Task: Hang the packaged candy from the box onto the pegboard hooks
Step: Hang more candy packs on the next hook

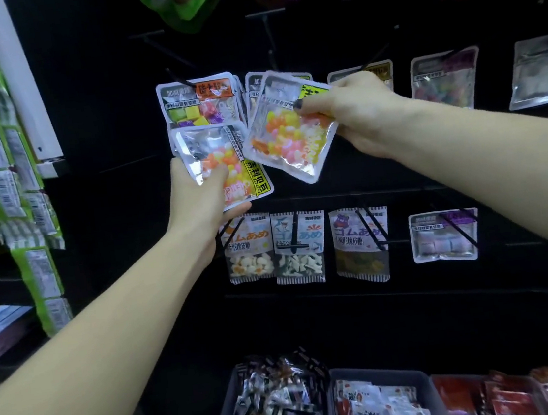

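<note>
Head cam: my left hand grips a stack of candy packs, my right hand pinches one candy pack tilted near the pegboard hooks.

Pegboard fwd, upright. Upper row of hung packs L→R, lower row beneath. L hand holds candy pack in front of the upper row's leftmost hung pack. R hand holds 2nd pack just right of it, edges overlapping, tilted. Bins w/ packets below, nearest camera. Hanging bag strips far left.
</note>
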### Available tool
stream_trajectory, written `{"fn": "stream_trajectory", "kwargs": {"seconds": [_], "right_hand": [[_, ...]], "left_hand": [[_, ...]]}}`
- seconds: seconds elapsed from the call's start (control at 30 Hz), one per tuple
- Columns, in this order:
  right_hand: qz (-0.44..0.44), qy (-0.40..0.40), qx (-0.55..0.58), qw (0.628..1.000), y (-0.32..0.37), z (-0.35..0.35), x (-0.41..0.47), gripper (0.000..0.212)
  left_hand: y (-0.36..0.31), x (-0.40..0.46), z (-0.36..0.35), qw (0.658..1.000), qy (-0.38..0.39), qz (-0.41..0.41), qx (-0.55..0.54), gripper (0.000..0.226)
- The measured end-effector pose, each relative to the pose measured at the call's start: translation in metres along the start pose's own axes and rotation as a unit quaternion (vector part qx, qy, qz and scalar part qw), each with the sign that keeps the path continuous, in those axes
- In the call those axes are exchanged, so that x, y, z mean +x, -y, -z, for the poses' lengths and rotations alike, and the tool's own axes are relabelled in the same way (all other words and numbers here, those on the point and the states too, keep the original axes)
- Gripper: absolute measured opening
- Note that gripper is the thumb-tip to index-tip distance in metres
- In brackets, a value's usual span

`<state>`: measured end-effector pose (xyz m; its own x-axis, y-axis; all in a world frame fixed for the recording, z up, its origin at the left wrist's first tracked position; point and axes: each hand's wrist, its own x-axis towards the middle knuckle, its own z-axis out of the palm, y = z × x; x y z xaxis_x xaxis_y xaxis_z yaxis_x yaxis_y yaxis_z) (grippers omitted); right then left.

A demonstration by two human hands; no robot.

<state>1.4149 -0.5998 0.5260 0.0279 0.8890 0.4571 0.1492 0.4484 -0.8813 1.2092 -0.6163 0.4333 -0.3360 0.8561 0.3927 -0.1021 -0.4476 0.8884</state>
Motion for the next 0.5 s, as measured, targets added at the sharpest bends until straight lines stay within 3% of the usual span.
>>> {"fn": "stream_trajectory", "kwargs": {"seconds": [0.17,0.27,0.5], "right_hand": [[0.038,-0.005,-0.033,0.999,0.008,-0.007,0.002,0.019],[0.054,0.0,-0.021,0.998,0.012,-0.014,0.007,0.004],[-0.029,-0.012,0.055,0.998,0.028,-0.028,0.016,0.01]], "left_hand": [[-0.002,-0.001,-0.001,1.0,0.026,0.004,-0.008,0.027],[-0.004,-0.001,-0.001,0.999,0.04,0.028,-0.022,0.026],[-0.006,-0.001,0.0,0.998,0.031,0.046,-0.03,0.021]]}}
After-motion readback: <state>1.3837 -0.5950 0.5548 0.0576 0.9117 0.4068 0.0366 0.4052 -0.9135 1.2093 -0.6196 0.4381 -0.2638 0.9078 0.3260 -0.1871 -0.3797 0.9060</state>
